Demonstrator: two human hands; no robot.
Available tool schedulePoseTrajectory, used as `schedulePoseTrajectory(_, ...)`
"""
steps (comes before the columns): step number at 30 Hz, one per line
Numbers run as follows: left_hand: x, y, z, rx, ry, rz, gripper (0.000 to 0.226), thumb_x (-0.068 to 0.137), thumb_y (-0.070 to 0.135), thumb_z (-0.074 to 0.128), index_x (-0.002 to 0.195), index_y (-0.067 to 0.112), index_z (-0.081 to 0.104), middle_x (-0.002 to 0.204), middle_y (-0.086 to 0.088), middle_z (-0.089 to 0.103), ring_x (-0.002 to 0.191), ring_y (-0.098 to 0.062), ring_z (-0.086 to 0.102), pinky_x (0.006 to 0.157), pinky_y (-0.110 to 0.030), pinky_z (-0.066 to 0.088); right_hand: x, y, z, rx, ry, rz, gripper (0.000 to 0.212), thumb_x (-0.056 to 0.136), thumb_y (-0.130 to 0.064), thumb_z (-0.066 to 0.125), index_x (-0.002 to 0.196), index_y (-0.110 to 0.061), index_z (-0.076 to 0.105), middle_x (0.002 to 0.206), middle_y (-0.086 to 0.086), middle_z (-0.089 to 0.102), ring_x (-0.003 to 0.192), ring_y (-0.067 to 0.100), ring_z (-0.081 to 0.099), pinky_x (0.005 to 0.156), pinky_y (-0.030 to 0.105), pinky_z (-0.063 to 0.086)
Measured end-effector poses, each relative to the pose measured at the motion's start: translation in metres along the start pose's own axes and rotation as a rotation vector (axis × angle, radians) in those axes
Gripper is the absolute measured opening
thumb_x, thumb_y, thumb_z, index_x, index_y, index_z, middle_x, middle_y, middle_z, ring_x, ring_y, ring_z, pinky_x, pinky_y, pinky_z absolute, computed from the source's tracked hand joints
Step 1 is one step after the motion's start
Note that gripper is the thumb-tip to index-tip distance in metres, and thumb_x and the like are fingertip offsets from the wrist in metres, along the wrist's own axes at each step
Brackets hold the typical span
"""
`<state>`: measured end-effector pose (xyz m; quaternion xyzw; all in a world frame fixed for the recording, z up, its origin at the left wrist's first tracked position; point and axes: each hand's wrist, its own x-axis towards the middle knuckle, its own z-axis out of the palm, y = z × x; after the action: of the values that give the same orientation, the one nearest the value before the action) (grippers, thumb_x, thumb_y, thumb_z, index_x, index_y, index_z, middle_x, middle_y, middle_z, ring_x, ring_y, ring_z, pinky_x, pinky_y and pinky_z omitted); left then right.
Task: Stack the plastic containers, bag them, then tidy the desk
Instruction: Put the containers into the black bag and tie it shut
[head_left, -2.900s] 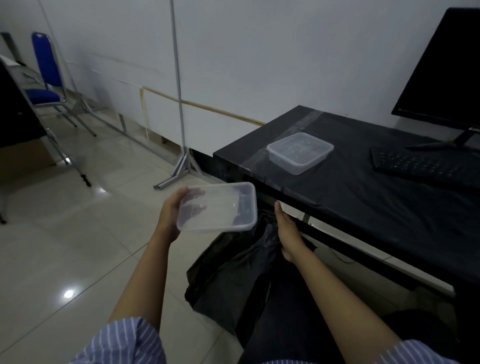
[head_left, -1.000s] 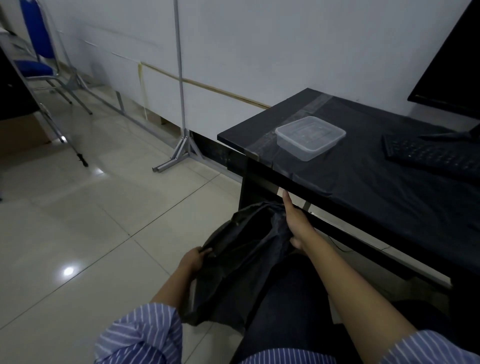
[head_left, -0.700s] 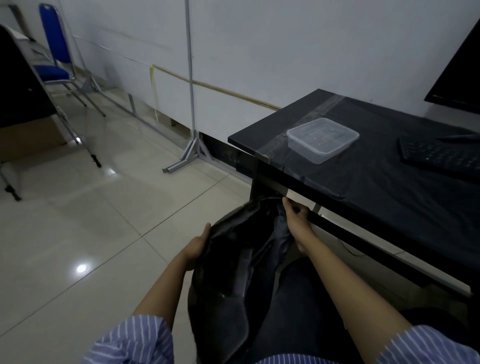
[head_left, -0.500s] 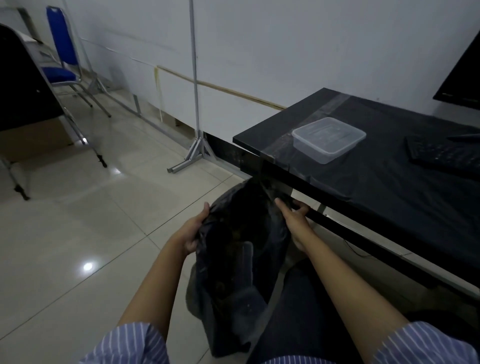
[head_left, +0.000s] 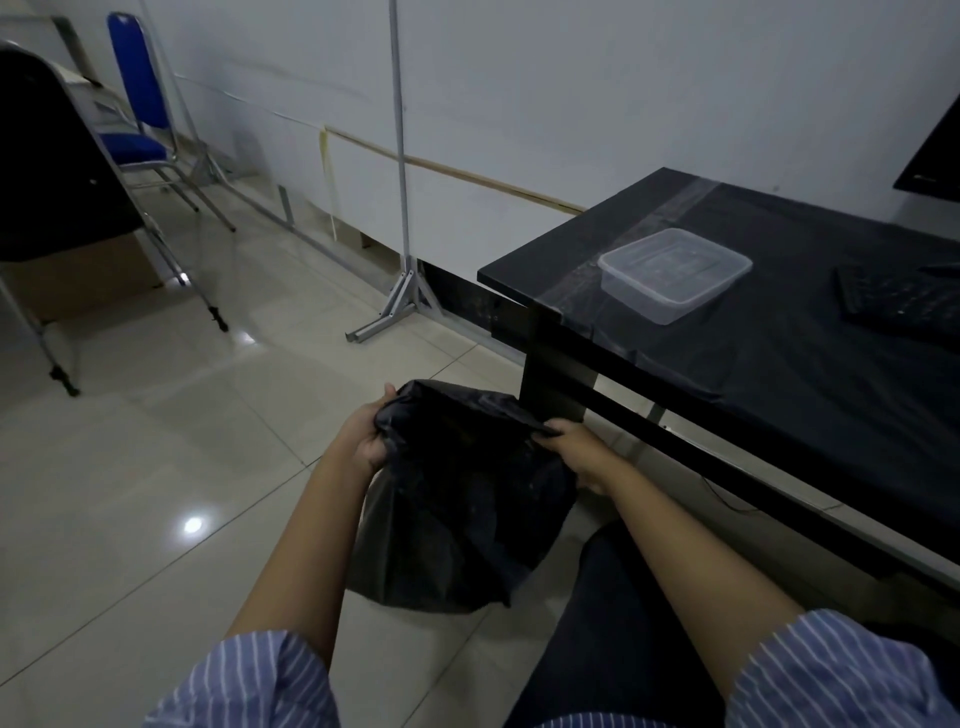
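**Holding the bag mouth, one container left on the desk**

Head view, lower centre: black plastic bag (head_left: 457, 499), hanging below desk level beside the person's knee. Left hand (head_left: 363, 441) grips the left rim of its mouth, fingers curled into the film; right hand (head_left: 582, 454) grips the right rim likewise. The two hands stand apart, which seems meant to keep the mouth spread for loading or to gather it for closing; which one cannot be told. Contents hidden by the dark film.

Right of frame, upper middle: clear plastic container (head_left: 674, 273), upright and open-topped, resting on the black desk (head_left: 779, 384) near its left end, well apart from both hands. Judged not yet bagged.

Far right: keyboard (head_left: 898, 301), just beyond the container; a monitor corner above it.

Upper left: blue chair (head_left: 132, 104) against the wall. Striped sleeves at the bottom edge.
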<state>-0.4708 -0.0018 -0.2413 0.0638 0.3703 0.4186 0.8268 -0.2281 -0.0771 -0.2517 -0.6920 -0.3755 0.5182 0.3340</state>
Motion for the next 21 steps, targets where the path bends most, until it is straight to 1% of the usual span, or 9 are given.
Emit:
schedulePoseTrajectory(2,0.001,0.002,0.002,0.013,0.005,0.008,0.040,0.100,0.033,0.041,0.097,-0.001,0.062,0.079,-0.026,0.068,0.123,-0.028,0.049,0.102,-0.041,0.035,0.000,-0.005,0.002,0.027,-0.031,0.060,0.019,0.101,-0.018,0.048,0.081,-0.019,0.051,0.082,0.007,0.056,0.071,0.020,0.054,0.068,0.033,0.044)
schedulePoseTrajectory(4,0.000,-0.001,0.006,0.086,-0.036,0.027,0.043,0.100,0.039,0.040,0.111,0.001,0.058,0.091,-0.026,0.067,0.108,-0.033,0.061,0.088,-0.044,0.049,-0.001,-0.010,0.004,0.075,-0.023,0.109,0.017,0.103,-0.021,0.044,0.087,-0.019,0.050,0.087,0.005,0.056,0.073,0.020,0.054,0.065,0.033,0.045)
schedulePoseTrajectory(7,0.000,-0.007,0.007,0.170,-0.134,-0.012,0.059,0.094,0.048,0.045,0.097,-0.005,0.070,0.096,-0.025,0.071,0.083,-0.036,0.072,0.064,-0.047,0.059,0.004,-0.019,0.007,0.272,-0.030,0.159,0.017,0.103,-0.017,0.042,0.117,-0.013,0.051,0.105,0.011,0.058,0.081,0.023,0.058,0.070,0.041,0.050)
schedulePoseTrajectory(9,0.000,-0.011,0.004,0.226,-0.169,0.001,0.056,0.090,0.049,0.051,0.095,-0.003,0.072,0.098,-0.021,0.072,0.087,-0.033,0.072,0.077,-0.046,0.059,0.008,-0.023,0.008,0.430,-0.040,0.229,0.017,0.104,-0.013,0.039,0.115,-0.006,0.050,0.096,0.014,0.058,0.077,0.023,0.057,0.082,0.040,0.052)
schedulePoseTrajectory(12,0.001,-0.020,-0.001,0.408,-0.202,-0.011,0.045,0.086,0.043,0.061,0.108,0.004,0.066,0.102,-0.015,0.072,0.093,-0.026,0.071,0.094,-0.040,0.051,0.009,-0.029,0.011,0.559,-0.036,0.303,0.021,0.104,-0.013,0.037,0.092,-0.003,0.050,0.085,0.013,0.052,0.064,0.022,0.058,0.048,0.030,0.057)
schedulePoseTrajectory(13,0.000,-0.026,-0.001,0.488,-0.213,-0.052,0.045,0.085,0.039,0.063,0.112,0.004,0.066,0.107,-0.015,0.071,0.096,-0.026,0.070,0.095,-0.039,0.050,0.009,-0.031,0.012,0.582,-0.034,0.309,0.020,0.104,-0.014,0.037,0.093,-0.003,0.051,0.086,0.013,0.052,0.063,0.023,0.060,0.048,0.030,0.056)
schedulePoseTrajectory(17,-0.001,-0.060,0.005,0.871,-0.239,-0.172,0.051,0.079,0.029,0.074,0.123,0.004,0.062,0.115,-0.013,0.069,0.100,-0.024,0.069,0.090,-0.036,0.055,0.014,-0.024,0.021,0.621,0.001,0.346,0.035,0.104,-0.013,0.036,0.136,-0.002,0.044,0.136,0.016,0.052,0.126,0.031,0.052,0.103,0.046,0.040)
schedulePoseTrajectory(19,0.003,-0.074,0.009,1.019,-0.266,-0.195,0.070,0.068,0.037,0.084,0.128,0.009,0.059,0.120,-0.010,0.068,0.110,-0.025,0.065,0.101,-0.041,0.048,0.012,-0.022,0.024,0.612,0.018,0.361,0.039,0.104,-0.013,0.034,0.142,-0.004,0.040,0.146,0.013,0.045,0.133,0.030,0.045,0.101,0.042,0.042)
schedulePoseTrajectory(21,0.004,-0.084,0.015,1.138,-0.287,-0.234,0.071,0.067,0.042,0.085,0.126,0.013,0.060,0.120,-0.006,0.068,0.110,-0.023,0.065,0.102,-0.041,0.047,0.010,-0.020,0.025,0.632,0.047,0.362,0.039,0.105,-0.011,0.030,0.142,-0.005,0.040,0.147,0.011,0.043,0.135,0.028,0.043,0.083,0.030,0.054)
